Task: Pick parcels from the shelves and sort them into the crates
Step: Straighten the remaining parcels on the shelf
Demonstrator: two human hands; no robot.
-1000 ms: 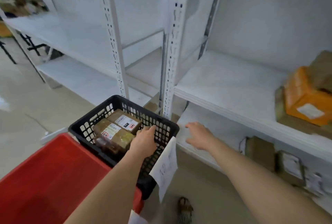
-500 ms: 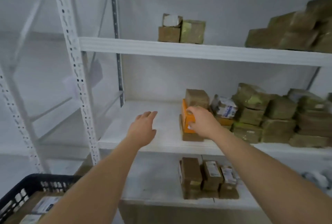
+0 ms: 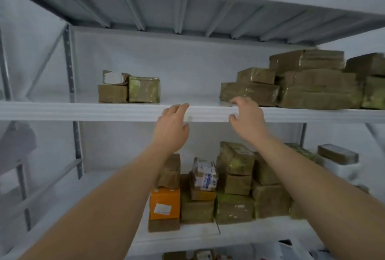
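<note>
Both hands, the left and the right, reach open and empty to the front edge of the upper shelf. Taped brown parcels lie stacked just behind the right hand; a smaller pair sits further left along the shelf. They look light, boxy and stiff, though the glossy wrap may be slippery, so gripping opposite sides seems safest. More parcels crowd the shelf below. White steel racking fills a pale room.
</note>
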